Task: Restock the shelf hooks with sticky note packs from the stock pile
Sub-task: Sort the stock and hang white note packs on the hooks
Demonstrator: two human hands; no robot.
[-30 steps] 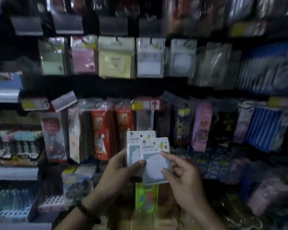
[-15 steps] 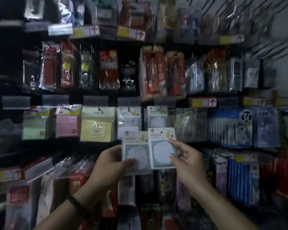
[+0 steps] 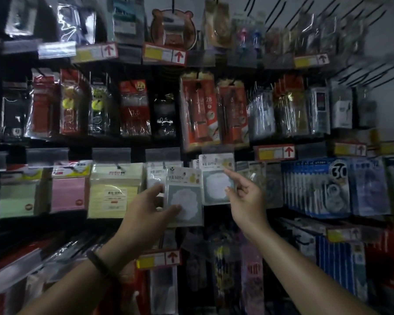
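Two grey-and-white sticky note packs with cloud-shaped pads are up at the middle shelf row. My left hand (image 3: 148, 209) grips the left pack (image 3: 184, 196) by its left edge, thumb on the front. My right hand (image 3: 243, 196) pinches the right pack (image 3: 216, 178) along its right edge and holds it higher, against the hook row. Behind them hang more packs of the same kind (image 3: 156, 175). Whether the right pack sits on a hook is hidden.
Green (image 3: 16, 198), pink (image 3: 67, 192) and yellow (image 3: 113, 192) note packs hang to the left. Blue correction tape cards (image 3: 323, 189) hang to the right. Pen and lead packs (image 3: 200, 112) fill the row above. Price label strips (image 3: 274, 153) line the shelf edges.
The view has swung upward along the shelf. Both hands rose with the packs. The right hand moved its pack up and away from the left pack, toward the hook row.
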